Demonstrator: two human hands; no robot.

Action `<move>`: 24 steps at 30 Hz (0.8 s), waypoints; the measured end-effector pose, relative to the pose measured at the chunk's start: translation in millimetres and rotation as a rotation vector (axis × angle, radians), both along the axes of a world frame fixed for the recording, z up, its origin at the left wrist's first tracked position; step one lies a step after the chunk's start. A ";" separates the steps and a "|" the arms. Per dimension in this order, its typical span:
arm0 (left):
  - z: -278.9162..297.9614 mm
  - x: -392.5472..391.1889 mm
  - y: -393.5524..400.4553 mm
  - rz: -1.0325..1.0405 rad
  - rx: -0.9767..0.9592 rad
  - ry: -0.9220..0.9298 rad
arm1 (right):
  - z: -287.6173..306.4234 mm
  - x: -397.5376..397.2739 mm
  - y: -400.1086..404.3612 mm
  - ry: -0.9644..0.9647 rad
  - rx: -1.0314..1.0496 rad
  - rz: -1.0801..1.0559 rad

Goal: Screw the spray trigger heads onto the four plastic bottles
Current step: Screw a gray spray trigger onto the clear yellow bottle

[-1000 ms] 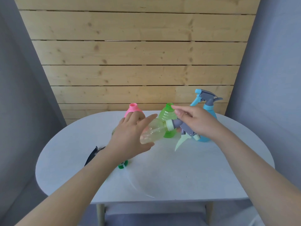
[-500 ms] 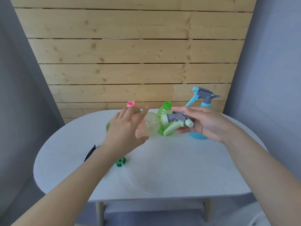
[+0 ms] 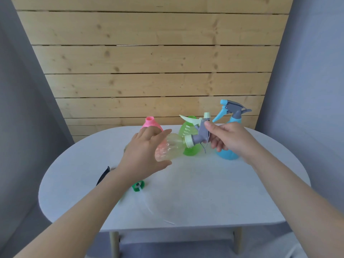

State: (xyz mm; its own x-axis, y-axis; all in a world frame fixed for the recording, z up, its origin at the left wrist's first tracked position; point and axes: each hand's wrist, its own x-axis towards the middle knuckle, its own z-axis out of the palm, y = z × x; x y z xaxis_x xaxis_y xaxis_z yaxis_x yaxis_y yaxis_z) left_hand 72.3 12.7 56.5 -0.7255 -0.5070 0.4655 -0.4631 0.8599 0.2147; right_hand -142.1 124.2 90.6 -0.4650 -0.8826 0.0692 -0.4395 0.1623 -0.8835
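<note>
Threading the grey-and-pale-green trigger head [image 3: 200, 130], pinched by my right hand [image 3: 226, 139], onto the clear yellowish plastic bottle [image 3: 171, 147] clasped in my left hand [image 3: 144, 151], in front of the green bottle [image 3: 187, 131]; next I need more twists.

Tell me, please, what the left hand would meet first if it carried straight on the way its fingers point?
Probably the green plastic bottle. The left hand, holding the clear yellowish plastic bottle, points up and to the right toward it, though one view cannot settle the depth.

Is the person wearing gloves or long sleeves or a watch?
No. Both forearms are bare as far as the picture shows, with no sleeves. The left hand and right hand have no gloves, rings, watch or bracelets, and the fingers look unpainted.
</note>
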 end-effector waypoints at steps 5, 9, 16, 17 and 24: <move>5.2 -2.4 7.1 0.037 -0.179 0.016 | -3.3 0.8 -5.5 -0.209 0.054 -0.115; 6.1 -2.7 6.6 0.034 -0.297 0.005 | -7.7 2.2 -6.7 -0.351 0.133 -0.129; 2.3 2.9 -2.3 0.048 0.107 -0.067 | -7.2 2.0 4.5 0.484 -0.141 0.053; 1.8 3.9 -4.4 0.028 0.177 -0.072 | -6.3 1.9 5.5 0.539 -0.149 0.169; 10.4 10.4 -2.2 -0.113 0.452 -0.077 | -2.3 2.5 1.5 0.628 -0.143 0.357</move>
